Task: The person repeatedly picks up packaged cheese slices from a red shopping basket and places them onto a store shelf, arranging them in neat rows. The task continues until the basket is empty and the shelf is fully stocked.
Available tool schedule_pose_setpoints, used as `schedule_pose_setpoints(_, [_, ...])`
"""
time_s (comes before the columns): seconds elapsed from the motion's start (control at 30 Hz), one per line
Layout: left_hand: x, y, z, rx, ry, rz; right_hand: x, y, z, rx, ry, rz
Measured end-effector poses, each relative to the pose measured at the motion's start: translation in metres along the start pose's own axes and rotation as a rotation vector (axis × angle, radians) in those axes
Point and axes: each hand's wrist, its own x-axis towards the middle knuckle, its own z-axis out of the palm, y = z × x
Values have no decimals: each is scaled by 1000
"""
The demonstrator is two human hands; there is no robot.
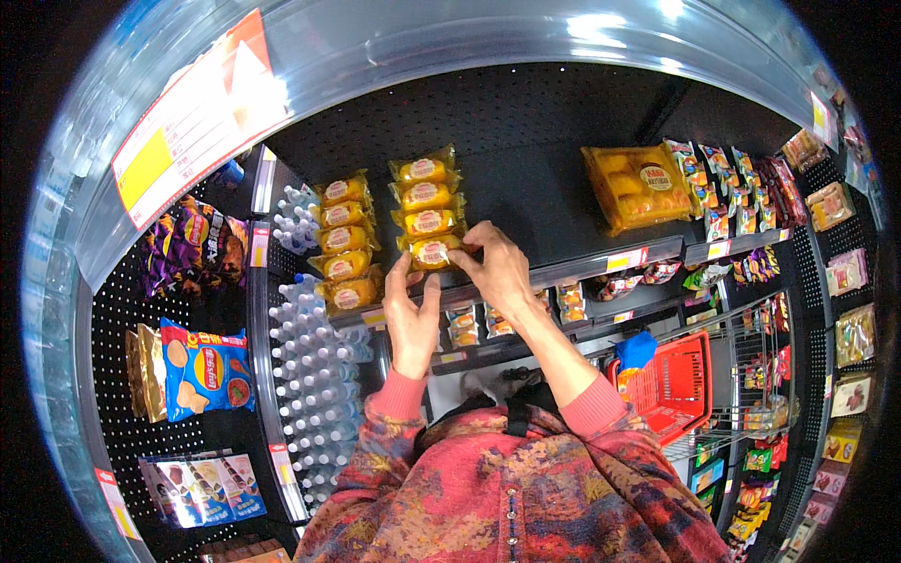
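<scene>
On a black shelf (521,204) two rows of small yellow-wrapped cakes run from back to front. My right hand (496,267) touches the right edge of the front cake (431,252) in the right-hand row, thumb and fingertips at its wrapper. My left hand (412,310) is at the near side of that same cake, fingers apart; whether its fingertips touch the wrapper is hard to tell. Beside it, the left-hand row ends in another wrapped cake (348,294). A larger yellow bag of cakes (637,186) lies further right on the shelf.
Bottled water (317,380) is stacked below left, near a blue bag of Lay's chips (208,369). At lower right, a red basket (676,387) sits in a metal shopping cart (764,345). A shelf edge with price tags (626,259) crosses before me; small snack packs (463,325) are underneath.
</scene>
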Motion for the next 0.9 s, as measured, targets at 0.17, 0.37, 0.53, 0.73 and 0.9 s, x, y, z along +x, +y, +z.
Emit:
schedule_pose_setpoints(0.17, [2,-5,4,-16,17,-18,1,3,2,28,-6,0])
schedule_pose_setpoints(0.37, [-2,-5,3,-21,0,15,-3,2,-8,62,14,-4])
schedule_pose_setpoints(0.53, [-15,4,0,-39,-30,38,-16,2,-38,190,99,-31])
schedule_pose_setpoints(0.73, [-36,31,7,225,-56,244,-71,28,-84,313,225,-86])
schedule_pose_setpoints(0.9, [-70,56,50,130,-302,298,-155,91,-118,297,292,162])
